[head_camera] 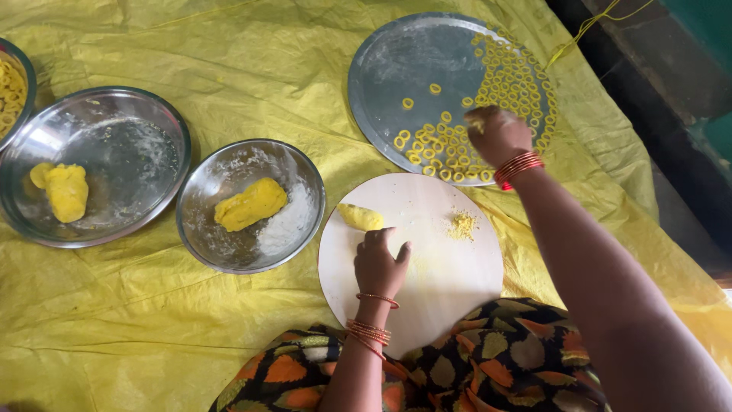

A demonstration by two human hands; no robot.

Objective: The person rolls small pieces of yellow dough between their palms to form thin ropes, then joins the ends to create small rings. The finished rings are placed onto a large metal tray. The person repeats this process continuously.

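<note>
The left hand [379, 263] rested on a round pale rolling board [442, 282], fingers curled loosely and holding nothing, its fingertips just beside a small lump of yellow dough [360, 217] that lay near the board's far left edge. A little heap of yellow dough crumbs [461, 224] sat on the board to the right of that lump, apart from it. Thin red and gold bangles [370, 332] circled the left wrist.

The right hand [496, 134] was stretched out over the near edge of a large round steel plate [412, 61], fingers drawn together around a small bit of yellow dough; whether it was a finished ring could not be told. Red bangles [518, 168] sat on that wrist. Many small yellow dough rings [512, 80] lay spread over the plate's right side and near edge, with the left part bare and dusted with flour.

To the left of the board stood a steel bowl [221, 252] with a block of yellow dough [251, 204] and a heap of white flour [286, 225]. Further left, a wider steel dish [114, 114] held another yellow dough lump [64, 191]. At the far left edge, a third vessel [23, 69] showed more yellow rings. Everything stood on a crumpled yellow plastic sheet [252, 61]. A dark floral-printed garment [496, 366] covered the person's lap.
</note>
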